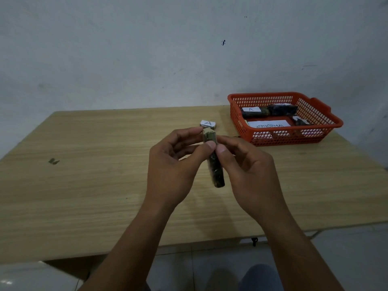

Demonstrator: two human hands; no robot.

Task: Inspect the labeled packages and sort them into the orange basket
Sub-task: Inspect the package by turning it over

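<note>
While both hands' fingers (210, 145) pinch its upper end, the dark package (214, 164) hangs between them

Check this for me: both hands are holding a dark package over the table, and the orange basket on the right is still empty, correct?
Not quite. The head view shows the orange basket already holds several packages and a paper reading ABNORMAL. The rest stands: the left hand and right hand hold a dark package over the table.

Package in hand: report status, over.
Left hand and right hand both pinch the dark package above the table. One A-labeled package waits behind. Orange basket holds several. Path clear.
</note>
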